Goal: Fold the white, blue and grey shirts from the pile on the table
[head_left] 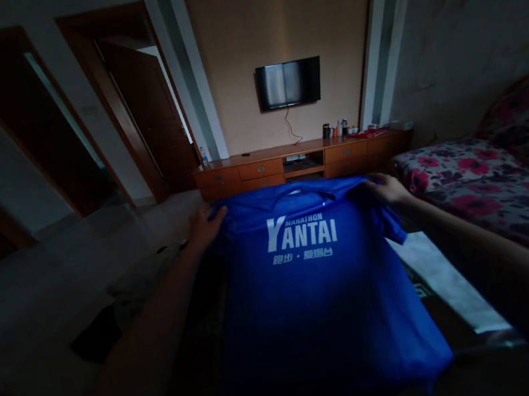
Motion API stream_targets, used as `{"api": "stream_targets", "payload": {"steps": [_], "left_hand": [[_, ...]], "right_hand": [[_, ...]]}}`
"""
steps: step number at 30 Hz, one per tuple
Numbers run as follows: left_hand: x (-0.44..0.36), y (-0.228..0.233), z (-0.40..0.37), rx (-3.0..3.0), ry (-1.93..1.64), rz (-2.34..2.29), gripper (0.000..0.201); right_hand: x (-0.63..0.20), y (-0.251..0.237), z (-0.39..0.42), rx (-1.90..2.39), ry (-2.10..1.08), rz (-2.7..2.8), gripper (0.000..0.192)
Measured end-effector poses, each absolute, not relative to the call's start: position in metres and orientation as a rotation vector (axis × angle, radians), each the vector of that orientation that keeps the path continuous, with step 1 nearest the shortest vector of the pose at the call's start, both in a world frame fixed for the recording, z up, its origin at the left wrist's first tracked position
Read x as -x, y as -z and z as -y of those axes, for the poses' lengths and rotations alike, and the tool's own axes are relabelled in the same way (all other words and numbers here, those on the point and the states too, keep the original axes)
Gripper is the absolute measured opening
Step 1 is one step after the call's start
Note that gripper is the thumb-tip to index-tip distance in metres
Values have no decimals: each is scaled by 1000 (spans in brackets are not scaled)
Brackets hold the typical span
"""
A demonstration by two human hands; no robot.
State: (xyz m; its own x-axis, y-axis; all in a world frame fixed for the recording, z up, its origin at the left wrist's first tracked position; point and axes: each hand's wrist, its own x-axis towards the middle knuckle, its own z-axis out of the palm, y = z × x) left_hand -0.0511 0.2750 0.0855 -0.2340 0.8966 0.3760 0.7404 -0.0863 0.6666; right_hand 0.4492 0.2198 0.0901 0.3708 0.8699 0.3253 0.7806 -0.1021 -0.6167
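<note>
A blue T-shirt point(312, 298) with white "Marathon Yantai" lettering hangs spread out in front of me, its printed side towards me and its collar at the top. My left hand point(207, 226) is closed on the left shoulder of the shirt. At the opposite shoulder, my right hand point(387, 189) grips the fabric between thumb and fingers. The short sleeve on the right droops below that hand. Deep shadow hides much of the shirt's lower left part. Behind the shirt's right edge a pale flat strip point(454, 284) shows on a dark surface.
A long wooden TV cabinet point(221, 178) stands ahead, with bottles and small items on top. Above it a television point(289, 83) is mounted on the wall. A flower-patterned sofa point(462, 165) is at the right. Dark crumpled cloth point(133, 294) lies at the left, and doorways open beyond.
</note>
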Motion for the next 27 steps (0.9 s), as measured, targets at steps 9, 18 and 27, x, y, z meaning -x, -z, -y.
{"api": "stream_targets", "payload": {"steps": [9, 18, 27], "left_hand": [[-15, 89, -261, -2543, -588, -1768, 57], [-2, 127, -209, -2542, -197, -1662, 68], [13, 130, -154, -2525, -206, -1741, 66]], "right_hand": [[-391, 90, -222, 2060, -167, 1892, 57], [-379, 127, -164, 2315, -205, 1997, 73], [-371, 130, -124, 2312, -162, 2006, 72]]}}
